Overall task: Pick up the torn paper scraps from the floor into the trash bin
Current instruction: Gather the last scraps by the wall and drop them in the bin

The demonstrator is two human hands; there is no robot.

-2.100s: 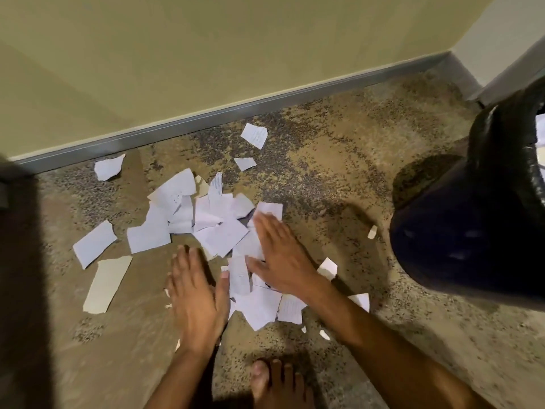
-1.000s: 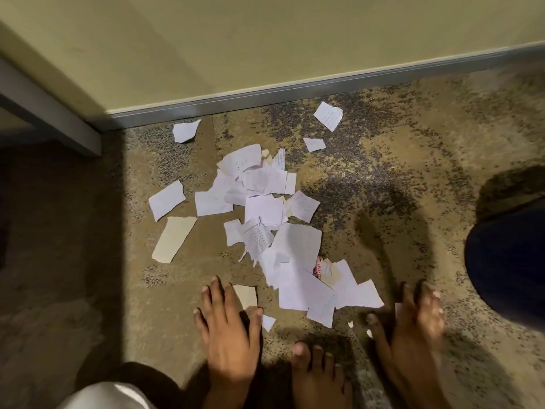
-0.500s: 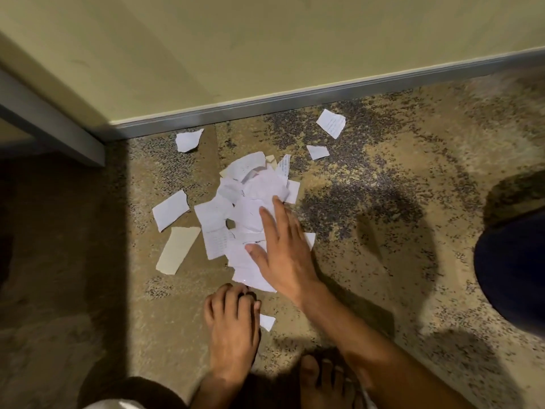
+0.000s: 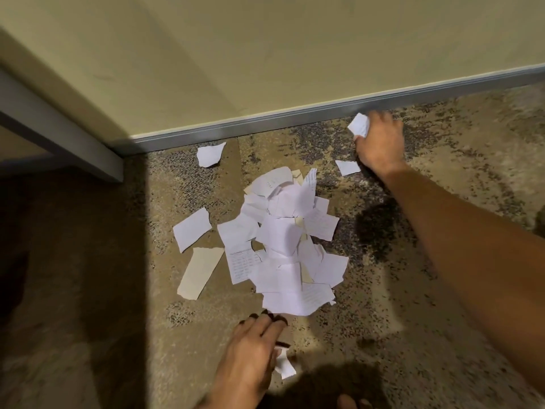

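Head view, looking down at a mottled brown carpet (image 4: 442, 290) where it meets a yellowish wall (image 4: 265, 54) with a grey baseboard (image 4: 265, 125) along its foot.

Right hand (image 4: 379, 143) is far out, up by the baseboard, fingers curled round a white paper scrap (image 4: 359, 125). That scrap is pinched at the fingertips and sticks out on the hand's left side, close to the baseboard. Just below the wrist, a small scrap (image 4: 348, 167) lies flat on the carpet, beside the hand; touching or not, I cannot tell.

Left hand (image 4: 253, 346) is low in the picture, palm down on the carpet, fingers bent with dark nails, tips close to the near edge of the big pile of scraps (image 4: 292, 240). Whether those fingers hold anything I cannot tell. A little scrap (image 4: 283, 368) shows right at the thumb side of that hand, partly tucked beneath it.

The pile sits mid-floor, white sheets overlapping, some with faint print, one crumpled piece raised in the middle. Left of the pile, apart from it, a white rectangular scrap (image 4: 191, 228) lies tilted, and below that a long cream strip (image 4: 200, 273). Another white torn scrap (image 4: 210, 154) lies up near the baseboard corner.

A dark shadow covers the carpet's left side. At the bottom edge a bare toe (image 4: 349, 402) peeks in. The trash bin is out of view.
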